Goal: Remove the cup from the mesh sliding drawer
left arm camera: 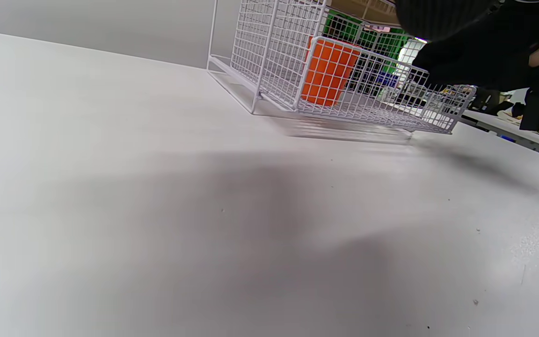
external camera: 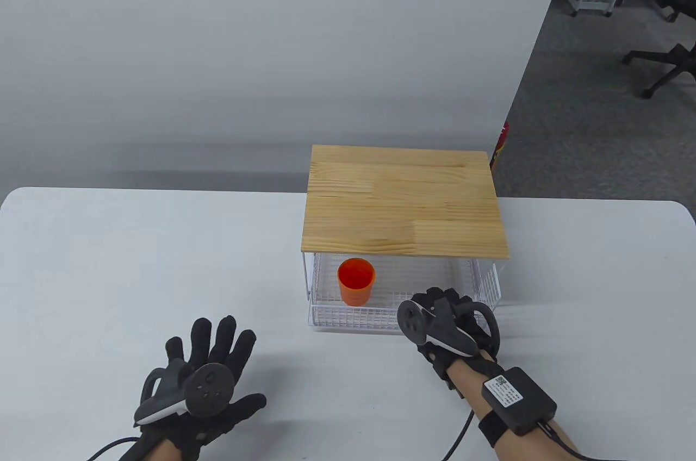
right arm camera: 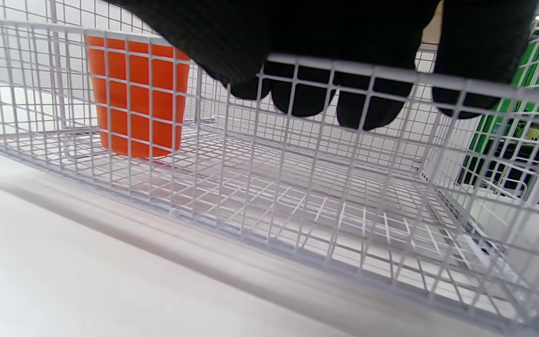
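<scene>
An orange cup (external camera: 356,281) stands upright at the left end of the white mesh drawer (external camera: 359,317), which sticks out partly from under the wooden-topped rack (external camera: 405,203). The cup also shows in the left wrist view (left arm camera: 329,70) and the right wrist view (right arm camera: 138,93). My right hand (external camera: 448,319) grips the drawer's front rim right of the cup; its fingers (right arm camera: 304,93) curl over the top wire into the drawer. My left hand (external camera: 204,374) rests flat on the table with fingers spread, holding nothing, in front and left of the drawer.
The white table (external camera: 136,265) stretches left of the rack and in front of it. A grey wall stands behind. Office chairs and a trolley stand on the floor at the far right, off the table.
</scene>
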The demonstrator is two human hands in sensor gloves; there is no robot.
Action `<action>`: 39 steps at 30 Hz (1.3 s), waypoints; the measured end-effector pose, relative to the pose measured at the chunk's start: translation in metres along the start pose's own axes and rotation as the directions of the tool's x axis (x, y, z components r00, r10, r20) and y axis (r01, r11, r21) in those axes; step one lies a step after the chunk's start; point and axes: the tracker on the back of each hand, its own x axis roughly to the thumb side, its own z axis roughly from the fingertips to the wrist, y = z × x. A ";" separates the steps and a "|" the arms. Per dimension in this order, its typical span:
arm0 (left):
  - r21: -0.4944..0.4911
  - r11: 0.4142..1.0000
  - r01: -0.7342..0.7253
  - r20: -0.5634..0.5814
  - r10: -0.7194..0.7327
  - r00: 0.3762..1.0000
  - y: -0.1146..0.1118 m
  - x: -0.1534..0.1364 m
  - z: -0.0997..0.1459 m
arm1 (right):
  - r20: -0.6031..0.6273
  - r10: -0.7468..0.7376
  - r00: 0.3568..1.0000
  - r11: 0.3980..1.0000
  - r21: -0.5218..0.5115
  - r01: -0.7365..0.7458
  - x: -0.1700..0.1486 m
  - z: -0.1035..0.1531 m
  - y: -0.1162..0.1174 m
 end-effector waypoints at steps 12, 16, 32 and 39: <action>-0.006 1.000 -0.001 -0.002 0.001 1.000 0.000 0.001 0.000 | 0.015 -0.003 1.000 1.000 0.002 0.002 0.003 0.011 -0.002; -0.008 1.000 -0.001 -0.003 0.001 1.000 -0.001 0.001 0.000 | 0.019 -0.003 1.000 1.000 0.008 0.003 0.003 0.014 -0.003; -0.011 1.000 0.003 -0.013 -0.003 1.000 0.000 0.001 -0.001 | 0.030 -0.024 0.999 0.999 0.028 0.023 0.003 0.025 -0.005; -0.014 1.000 0.005 -0.011 -0.005 1.000 -0.001 0.002 -0.001 | 0.029 -0.024 0.999 0.999 0.032 0.023 0.003 0.028 -0.005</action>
